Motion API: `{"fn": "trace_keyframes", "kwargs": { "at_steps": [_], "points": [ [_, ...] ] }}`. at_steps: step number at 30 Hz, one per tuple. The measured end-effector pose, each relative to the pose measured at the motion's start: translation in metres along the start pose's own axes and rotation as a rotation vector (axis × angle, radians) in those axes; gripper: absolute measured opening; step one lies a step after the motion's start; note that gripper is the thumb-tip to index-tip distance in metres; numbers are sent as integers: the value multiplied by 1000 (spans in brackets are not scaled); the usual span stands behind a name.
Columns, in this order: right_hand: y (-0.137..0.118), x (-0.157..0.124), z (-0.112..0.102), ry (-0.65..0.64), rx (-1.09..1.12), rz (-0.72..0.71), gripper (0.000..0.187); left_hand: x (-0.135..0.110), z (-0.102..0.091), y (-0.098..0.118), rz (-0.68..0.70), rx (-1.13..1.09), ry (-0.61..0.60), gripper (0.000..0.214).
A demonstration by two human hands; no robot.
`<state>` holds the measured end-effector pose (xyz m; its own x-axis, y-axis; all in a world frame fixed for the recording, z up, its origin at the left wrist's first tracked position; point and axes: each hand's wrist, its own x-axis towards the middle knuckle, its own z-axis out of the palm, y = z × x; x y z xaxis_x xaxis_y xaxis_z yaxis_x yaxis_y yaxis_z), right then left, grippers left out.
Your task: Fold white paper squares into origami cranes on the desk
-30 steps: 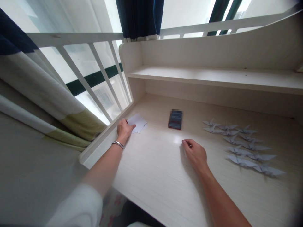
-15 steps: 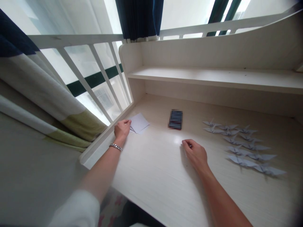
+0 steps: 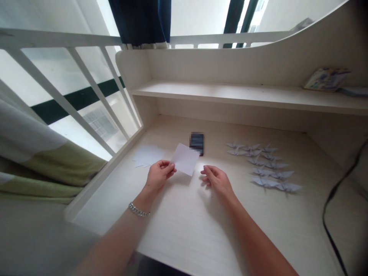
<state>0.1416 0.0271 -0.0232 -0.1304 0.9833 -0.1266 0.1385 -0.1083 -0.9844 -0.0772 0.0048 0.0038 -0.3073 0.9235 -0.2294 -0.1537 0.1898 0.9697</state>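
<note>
A square white sheet of paper is pinched by one corner between the thumb and fingers of my left hand, which wears a silver chain bracelet at the wrist. The sheet is held above the desk, tilted. Just right of it, my right hand hovers over the desk with its fingers curled and slightly apart, holding nothing that I can see. More white paper sheets lie loosely stacked at the left. Several folded white paper cranes stand in rows on the right.
A dark pixelated phone-like object lies behind the held sheet. Above the desk runs a shelf with a colourful box-like item. A black cable hangs at the right. Slatted rails and a curtain border the left.
My left hand has lifted one paper sheet off the stack and carried it right, toward my right hand. My right hand's fingers have loosened. The view has turned to the right.
</note>
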Motion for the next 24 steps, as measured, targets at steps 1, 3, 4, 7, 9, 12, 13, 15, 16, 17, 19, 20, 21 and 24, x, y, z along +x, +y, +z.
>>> {"fn": "trace_keyframes", "kwargs": {
  "at_steps": [1,3,4,7,9,12,13,15,16,17,19,20,21,24],
  "points": [
    [0,0,0,6,60,30,46,-6,11,-4,-58,-56,-80,30],
    [-1,1,-3,57,146,38,46,-16,28,-9,-125,-85,-198,31],
    [-1,2,-7,86,171,40,42,-18,34,-12,-139,-82,-244,31],
    [-4,-1,-22,112,146,15,31,-16,44,-14,-114,27,-330,33],
    [-6,-5,-30,85,127,31,29,-11,48,-14,-72,93,-360,32],
    [-4,-10,-35,63,164,87,29,-4,55,-14,-56,114,-413,25],
    [-2,-11,-35,76,179,93,29,-3,56,-15,-71,101,-426,24],
    [3,-11,-33,117,188,95,29,-3,58,-18,-115,71,-441,24],
    [5,-10,-32,142,183,97,30,-4,58,-19,-122,70,-442,24],
    [6,-10,-32,160,177,106,30,-5,57,-20,-129,74,-448,23],
    [7,-9,-32,170,200,130,31,-6,55,-20,-153,74,-469,23],
    [6,-9,-32,176,215,141,31,-7,53,-19,-161,79,-469,23],
    [5,-9,-33,166,222,148,30,-6,51,-18,-168,86,-470,22],
    [3,-10,-35,148,194,157,28,-4,45,-14,-157,111,-447,20]
  ]
}}
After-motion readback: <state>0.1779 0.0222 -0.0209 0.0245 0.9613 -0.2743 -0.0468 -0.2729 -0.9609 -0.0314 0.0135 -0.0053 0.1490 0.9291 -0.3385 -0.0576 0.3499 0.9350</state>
